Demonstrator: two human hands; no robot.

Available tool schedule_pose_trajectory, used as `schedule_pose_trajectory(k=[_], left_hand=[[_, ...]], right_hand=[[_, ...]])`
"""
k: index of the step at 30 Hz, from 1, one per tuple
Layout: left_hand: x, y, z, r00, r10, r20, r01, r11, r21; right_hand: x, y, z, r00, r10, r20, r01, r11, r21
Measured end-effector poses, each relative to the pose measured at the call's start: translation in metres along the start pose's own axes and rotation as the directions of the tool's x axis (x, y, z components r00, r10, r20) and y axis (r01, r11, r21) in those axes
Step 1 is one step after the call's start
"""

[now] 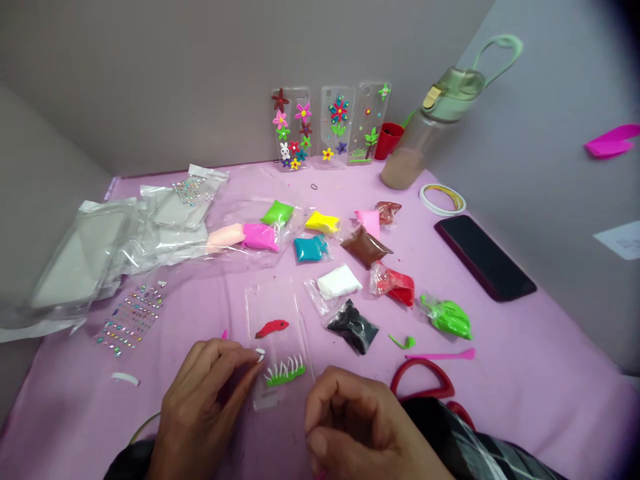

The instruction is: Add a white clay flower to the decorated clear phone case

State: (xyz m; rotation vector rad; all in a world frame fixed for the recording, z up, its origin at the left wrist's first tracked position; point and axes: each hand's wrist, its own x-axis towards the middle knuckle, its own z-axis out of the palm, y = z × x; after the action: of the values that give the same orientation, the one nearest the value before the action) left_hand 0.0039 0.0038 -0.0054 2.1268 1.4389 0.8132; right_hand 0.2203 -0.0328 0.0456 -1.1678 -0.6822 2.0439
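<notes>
Grey walls stood behind a pink tabletop [75, 413]. The left hand [203, 407] had its fingers [235, 360] pressed together, pinching a white clay bit [259, 355] at the edge of a clear phone case [277, 300], which lay flat just ahead of those fingertips. On the case, a red clay piece [271, 328] sat just beyond the pinch, and a green clay strip [285, 373] with white spikes lay just beside it, toward the right hand [350, 420]. That hand's fingers [320, 407] were curled inward near the case's lower corner; whether they held anything, I could not tell. Beyond the fingers lay clay packs, with the white pack [339, 281] and black pack [353, 327] nearest. Right of them were a pink spatula [440, 355] and red scissors [423, 379]. Left of the pinch lay a rhinestone sheet [131, 320].
</notes>
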Motion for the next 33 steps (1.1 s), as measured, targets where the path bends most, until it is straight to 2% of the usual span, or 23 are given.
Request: schedule_pose_trajectory(k=[19, 23, 25, 28, 29, 31, 33], left_hand=[[0.003, 0.002, -0.001, 1.000, 0.019, -0.008, -0.019, 1.000, -0.005], [-0.001, 0.005, -0.008, 0.994, -0.010, -0.109, 0.011, 1.000, 0.011], [-0.006, 0.006, -0.012, 0.987, 0.027, -0.157, -0.029, 1.000, -0.009], [-0.011, 0.010, -0.014, 0.974, 0.212, -0.083, -0.219, 0.972, -0.090], [-0.012, 0.013, -0.013, 0.963, 0.269, -0.021, -0.270, 0.955, -0.122], [-0.013, 0.020, -0.009, 0.975, 0.223, 0.022, -0.217, 0.965, -0.150], [-0.013, 0.027, -0.004, 0.971, 0.233, 0.052, -0.224, 0.964, -0.142]], right_hand=[[0.002, 0.001, -0.001, 1.000, -0.012, 0.029, 0.010, 0.998, 0.061], [0.010, 0.008, -0.004, 0.996, -0.062, 0.057, 0.053, 0.987, 0.151], [0.014, 0.010, -0.005, 0.995, -0.086, 0.043, 0.077, 0.981, 0.181], [0.018, 0.011, -0.005, 0.999, -0.046, -0.014, 0.047, 0.981, 0.186], [0.018, 0.010, -0.004, 0.999, -0.032, -0.029, 0.036, 0.981, 0.188], [0.018, 0.010, -0.001, 0.998, -0.029, -0.050, 0.038, 0.982, 0.186], [0.017, 0.010, 0.000, 0.997, -0.045, -0.070, 0.057, 0.984, 0.171]])
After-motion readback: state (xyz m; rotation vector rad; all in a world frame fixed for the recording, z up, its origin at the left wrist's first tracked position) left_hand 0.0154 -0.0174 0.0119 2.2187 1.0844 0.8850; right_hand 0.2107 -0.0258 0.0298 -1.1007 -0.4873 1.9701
